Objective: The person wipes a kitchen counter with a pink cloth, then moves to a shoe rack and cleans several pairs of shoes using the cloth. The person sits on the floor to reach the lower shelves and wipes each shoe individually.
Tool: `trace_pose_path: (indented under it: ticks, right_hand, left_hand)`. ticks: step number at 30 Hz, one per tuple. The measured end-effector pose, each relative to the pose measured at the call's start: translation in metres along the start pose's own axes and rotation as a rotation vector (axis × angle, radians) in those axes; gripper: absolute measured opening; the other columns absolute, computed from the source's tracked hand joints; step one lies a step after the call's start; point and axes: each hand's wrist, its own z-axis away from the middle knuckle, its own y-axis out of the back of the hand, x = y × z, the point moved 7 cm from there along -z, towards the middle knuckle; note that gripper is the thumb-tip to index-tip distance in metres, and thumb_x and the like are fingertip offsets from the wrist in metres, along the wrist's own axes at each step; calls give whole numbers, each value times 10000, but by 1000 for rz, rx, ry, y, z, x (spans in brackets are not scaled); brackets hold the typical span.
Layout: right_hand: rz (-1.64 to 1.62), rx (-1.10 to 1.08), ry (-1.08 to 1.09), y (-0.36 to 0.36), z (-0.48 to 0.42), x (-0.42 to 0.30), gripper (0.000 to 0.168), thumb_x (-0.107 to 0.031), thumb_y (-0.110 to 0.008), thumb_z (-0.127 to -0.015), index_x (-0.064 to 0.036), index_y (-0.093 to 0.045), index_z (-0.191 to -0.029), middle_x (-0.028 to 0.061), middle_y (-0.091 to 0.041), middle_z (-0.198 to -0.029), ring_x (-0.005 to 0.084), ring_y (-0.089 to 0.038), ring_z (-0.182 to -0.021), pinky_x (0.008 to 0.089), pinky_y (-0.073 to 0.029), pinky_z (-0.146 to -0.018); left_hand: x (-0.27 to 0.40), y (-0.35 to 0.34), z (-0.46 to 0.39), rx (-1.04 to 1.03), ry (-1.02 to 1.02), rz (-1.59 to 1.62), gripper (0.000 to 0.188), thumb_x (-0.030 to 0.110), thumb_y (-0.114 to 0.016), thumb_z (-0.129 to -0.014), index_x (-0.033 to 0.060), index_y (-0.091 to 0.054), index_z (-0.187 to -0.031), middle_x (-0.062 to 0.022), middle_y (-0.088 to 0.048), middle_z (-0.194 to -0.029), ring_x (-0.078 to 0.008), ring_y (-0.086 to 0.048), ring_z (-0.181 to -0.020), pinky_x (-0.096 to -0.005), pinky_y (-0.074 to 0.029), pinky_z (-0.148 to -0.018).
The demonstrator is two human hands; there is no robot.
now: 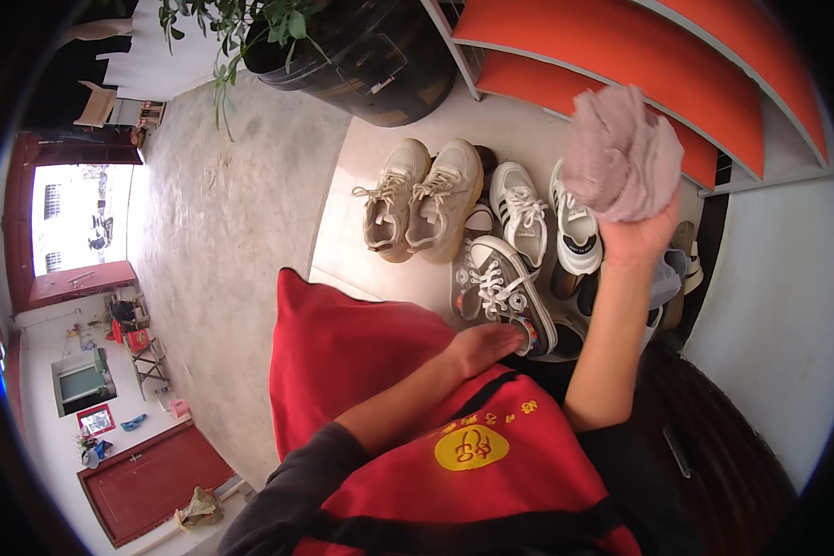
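Raised in front of the orange shelves, my right hand grips a crumpled pink cloth. The cloth hides most of the fingers. My left hand lies flat over the red apron on my lap, fingers stretched out and holding nothing. Its fingertips are at the heel of a grey canvas sneaker with white laces; whether they touch it I cannot tell. Beyond stand a pair of beige sneakers and a white sneaker with black stripes. Another white sneaker is partly behind the cloth.
An orange shelf rack rises at the upper right, beside a large black plant pot. More footwear, including a pale blue shoe, lies near my right forearm. Concrete floor stretches left towards an open doorway.
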Motion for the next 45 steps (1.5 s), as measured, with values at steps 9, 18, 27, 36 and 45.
trace_pose_path:
  ticks: [9, 18, 27, 36, 45]
  right_hand:
    - [256, 328, 221, -5, 43, -12, 530, -344, -323, -906, -81, -335, -1367, 89, -331, -1421, 299, -257, -1329, 492, -154, -1094]
    - [491, 574, 309, -4, 72, 9, 473, -293, -325, -923, -36, -395, -1313, 115, -423, -1349, 294, -386, -1252, 441, -287, -1059]
    - [599, 520, 251, -27, 83, 30, 459, -289, -321, -922, -40, -420, -1295, 109, -464, -1309, 282, -426, -1219, 434, -322, -1039]
    - [595, 376, 284, -40, 35, 26, 479, -300, -319, -917, -41, -408, -1310, 114, -440, -1333, 283, -400, -1241, 441, -294, -1056]
    - [586, 136, 184, -34, -15, 41, 472, -318, -389, -902, -37, -432, -1278, 108, -461, -1311, 275, -424, -1218, 418, -317, -1040]
  left_hand:
    - [-5, 25, -51, 295, -135, 544, 296, 195, -364, -941, -21, -493, -1097, -177, -551, -1102, -332, -526, -1018, -465, -428, -910]
    - [90, -23, 9, 266, -676, -194, 95, 73, -533, -855, 53, -468, -788, -13, -466, -675, -114, -415, -579, -279, -380, -528]
    - [193, -166, 51, -127, -883, -706, 157, 180, -535, -869, 28, -494, -858, -30, -504, -698, -140, -446, -637, -297, -401, -600]
    - [189, -163, 41, -648, -67, 120, 292, 69, -500, -868, -29, -495, -1143, -127, -566, -1155, -248, -543, -1067, -385, -398, -970]
    - [227, -158, 148, -744, -440, -14, 286, 93, -593, -838, -29, -535, -1089, -122, -580, -1123, -242, -538, -1067, -392, -384, -970]
